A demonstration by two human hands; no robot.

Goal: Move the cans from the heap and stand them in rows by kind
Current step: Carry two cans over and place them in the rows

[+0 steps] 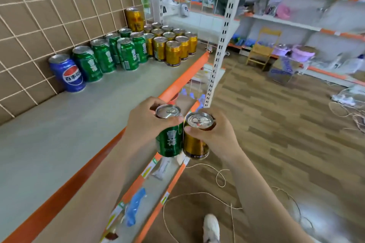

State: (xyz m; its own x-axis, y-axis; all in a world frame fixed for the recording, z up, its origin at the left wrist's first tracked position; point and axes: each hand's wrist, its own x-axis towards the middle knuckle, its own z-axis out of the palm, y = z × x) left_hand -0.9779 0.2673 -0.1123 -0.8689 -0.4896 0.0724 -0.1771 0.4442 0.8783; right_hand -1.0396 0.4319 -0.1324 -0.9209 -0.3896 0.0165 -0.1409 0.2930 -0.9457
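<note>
My left hand [145,122] grips a green can [169,140] by its top, upright, just off the shelf's orange front edge. My right hand [215,134] grips a gold can [194,144] the same way, touching the green one. On the grey shelf [79,124] at the back stand a blue Pepsi can [68,73], several green cans [110,53] in rows, and several gold cans [171,45] in rows, with one gold can [135,18] stacked on top.
A wire grid [49,16] backs the shelf. A white perforated upright post [221,41] rises beside the hands. Lower shelves [154,193] hold small packets. String loops [217,179] lie on the wood floor near my white shoe [211,227]. A yellow chair [260,49] stands further off.
</note>
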